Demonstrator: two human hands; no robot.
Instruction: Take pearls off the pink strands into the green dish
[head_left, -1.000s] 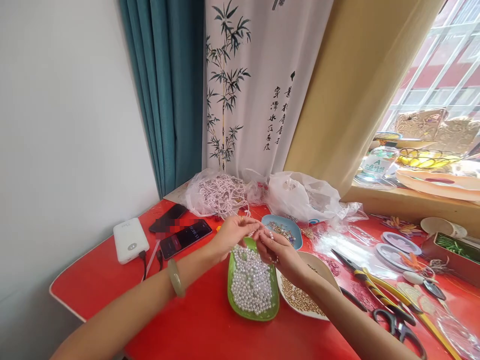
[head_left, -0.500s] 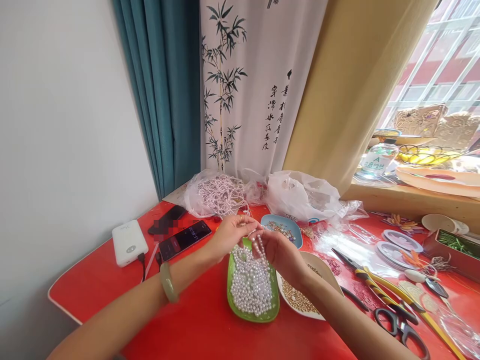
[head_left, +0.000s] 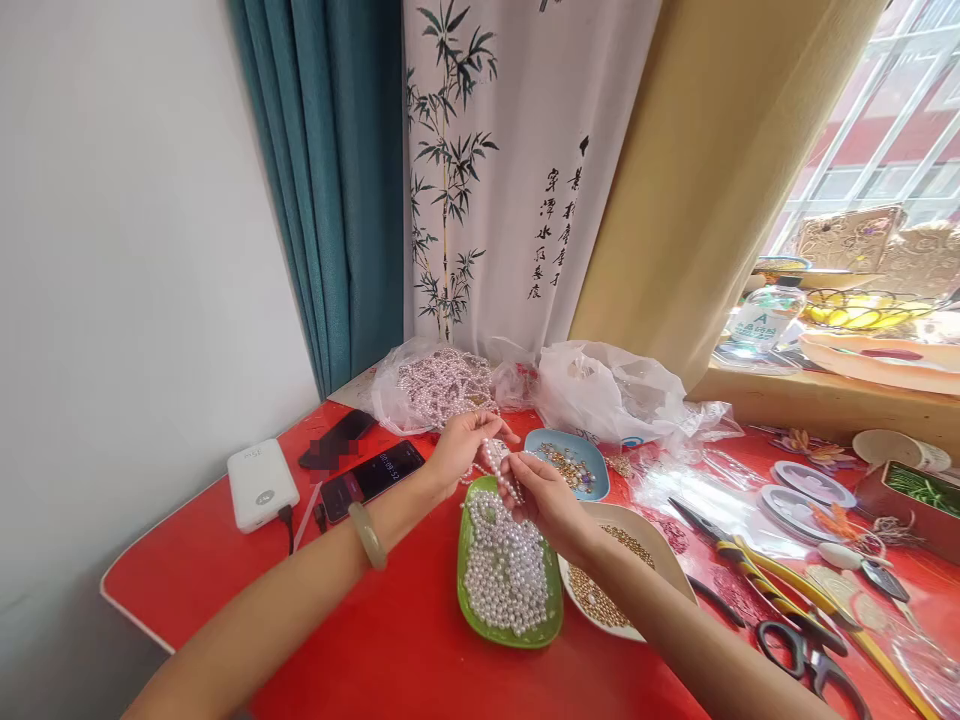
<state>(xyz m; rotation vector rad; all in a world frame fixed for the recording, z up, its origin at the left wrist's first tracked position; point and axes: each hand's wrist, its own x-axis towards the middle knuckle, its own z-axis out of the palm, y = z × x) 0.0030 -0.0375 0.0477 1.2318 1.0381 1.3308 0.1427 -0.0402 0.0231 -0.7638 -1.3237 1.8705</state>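
Note:
A looped strand of pearl beads [head_left: 501,470] is held up between my two hands, above the far end of a green tray [head_left: 466,600] of loose white pearl beads [head_left: 506,570]. My right hand [head_left: 551,502] is closed, pinching the strand between thumb and fingers. At the strand's upper end, my left hand [head_left: 466,448] has its fingers bent around the beads, the tips partly hidden. Part of the strand hangs under my left hand. Right of the green tray sits a cream plate [head_left: 667,560] with gold beads [head_left: 600,597], partly covered by my right forearm.
A blue dish [head_left: 601,470] of mixed beads stands behind my right hand. At the back lie a bag of pink bead strands [head_left: 446,385] and white plastic bags [head_left: 607,390]. Pliers [head_left: 739,560] and scissors [head_left: 806,655] rest at right. Phones [head_left: 373,480] and a power bank [head_left: 261,485] are left.
My hands have moved slightly apart, the left up and the bead strand now bunched between them. The left wrist's bangle has shifted right. The view has turned slightly left.

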